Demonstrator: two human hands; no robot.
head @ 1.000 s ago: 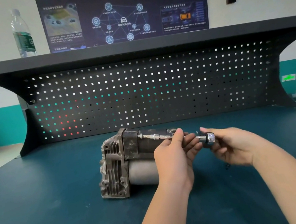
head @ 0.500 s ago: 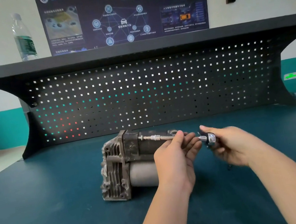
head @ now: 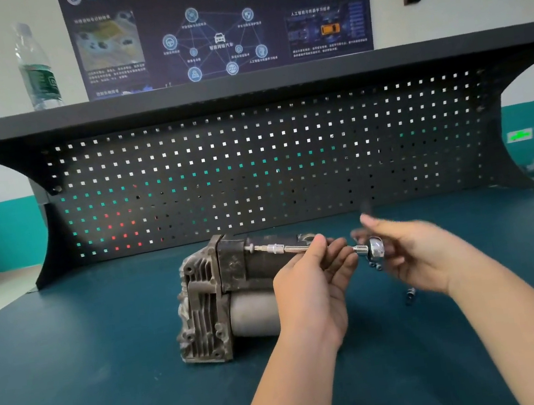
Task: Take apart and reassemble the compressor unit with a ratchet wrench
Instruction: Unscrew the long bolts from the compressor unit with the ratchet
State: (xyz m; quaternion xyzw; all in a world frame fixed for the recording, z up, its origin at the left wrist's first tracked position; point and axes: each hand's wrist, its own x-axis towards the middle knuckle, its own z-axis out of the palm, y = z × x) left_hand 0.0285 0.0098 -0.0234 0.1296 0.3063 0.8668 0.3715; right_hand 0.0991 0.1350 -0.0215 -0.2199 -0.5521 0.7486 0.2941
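The compressor unit [head: 234,297] lay on the dark counter [head: 78,386] before the pegboard [head: 270,167]. The left hand [head: 312,285] pinched the ratchet wrench [head: 300,248] extension at the unit's top, while the blurred right hand [head: 418,252] was at the ratchet head; whether its fingers [head: 370,221] gripped it could not be told.

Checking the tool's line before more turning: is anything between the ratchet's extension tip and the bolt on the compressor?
Nothing visible: the silver extension bar runs straight to the grey metal compressor, steadied by the left hand.
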